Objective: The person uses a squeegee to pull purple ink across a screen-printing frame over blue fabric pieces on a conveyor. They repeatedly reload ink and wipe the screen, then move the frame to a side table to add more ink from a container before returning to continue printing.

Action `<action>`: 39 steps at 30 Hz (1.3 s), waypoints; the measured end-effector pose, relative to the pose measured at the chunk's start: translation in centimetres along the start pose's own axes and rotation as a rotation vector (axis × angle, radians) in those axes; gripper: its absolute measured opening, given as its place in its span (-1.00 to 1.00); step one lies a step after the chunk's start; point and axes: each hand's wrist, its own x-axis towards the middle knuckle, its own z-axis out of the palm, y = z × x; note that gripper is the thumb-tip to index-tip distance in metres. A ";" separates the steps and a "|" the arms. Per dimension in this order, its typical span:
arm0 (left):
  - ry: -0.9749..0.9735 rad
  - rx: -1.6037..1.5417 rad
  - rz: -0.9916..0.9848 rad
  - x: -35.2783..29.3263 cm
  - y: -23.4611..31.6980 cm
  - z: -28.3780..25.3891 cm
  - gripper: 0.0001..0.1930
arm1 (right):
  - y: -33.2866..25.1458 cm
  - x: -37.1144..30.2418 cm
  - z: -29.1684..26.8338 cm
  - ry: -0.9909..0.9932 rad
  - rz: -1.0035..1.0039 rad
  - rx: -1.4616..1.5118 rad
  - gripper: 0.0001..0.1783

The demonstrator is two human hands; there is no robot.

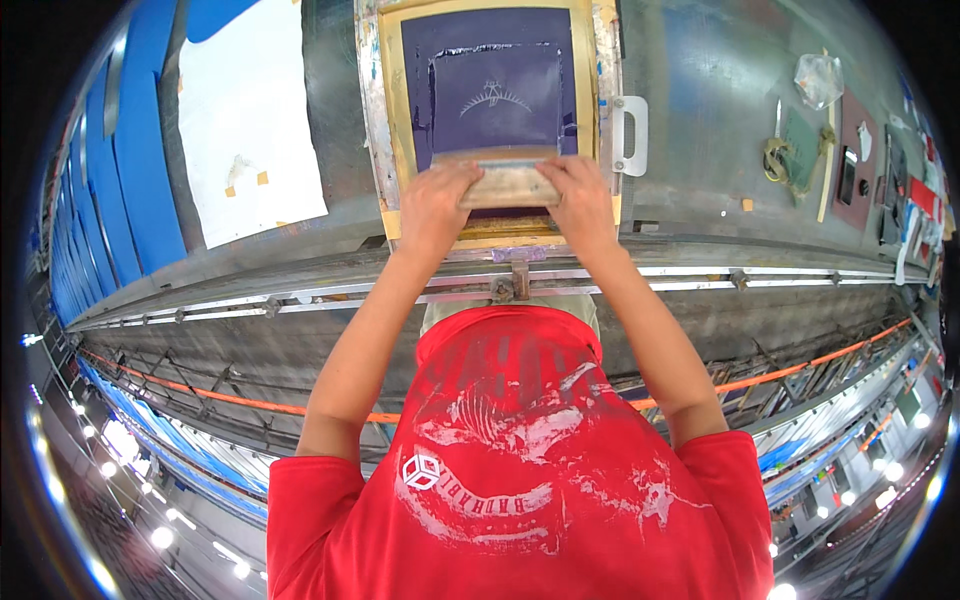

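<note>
- Two hands work one tool: the left hand (437, 205) and the right hand (577, 200) each clamp an end of a wooden squeegee (508, 183), fingers curled over its top edge and pressed together
- The squeegee lies across the near part of the purple mesh of a printing screen (490, 90), just below a pale arched design (492, 98) in the middle of the mesh
- The screen sits in a tan wooden frame (390, 120) flat on a long grey metal desk (700, 90), with a white handle bracket (630, 135) on the frame's right side
- To my eye the stroke in hand is a pull across the mesh; done well, it calls for even weight from both hands, so that neither end of the blade lifts or digs
- Holding the blade square to the frame and at one steady tilt should give a clean pass; a skewed blade could leave streaks at the edge of the design
- The frame should stay flat and unmoving on the desk; the clamp (508, 285) on the rail below it seems to help with that
- Left of the frame a white sheet (250, 110) lies on the desk, with blue panels (135, 150) beyond; small tools and scraps (800, 150) lie well apart at the right
</note>
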 end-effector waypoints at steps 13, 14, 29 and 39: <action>0.011 -0.062 -0.121 12.8 -4.3 -2.3 -0.61 | 10.4 6.4 -2.7 0.340 0.505 0.373 -0.66; -0.027 -0.048 -0.116 11.3 -4.0 -1.7 -0.53 | 10.4 6.4 -2.5 0.390 0.514 0.386 -0.69; 0.345 -0.079 0.006 -12.2 -6.9 -9.4 -0.40 | -7.2 11.4 -2.5 0.395 0.308 0.687 -0.77; 0.439 -0.228 -0.205 -22.4 -27.8 -24.5 -0.41 | -28.9 21.1 18.5 0.344 0.156 0.703 -0.78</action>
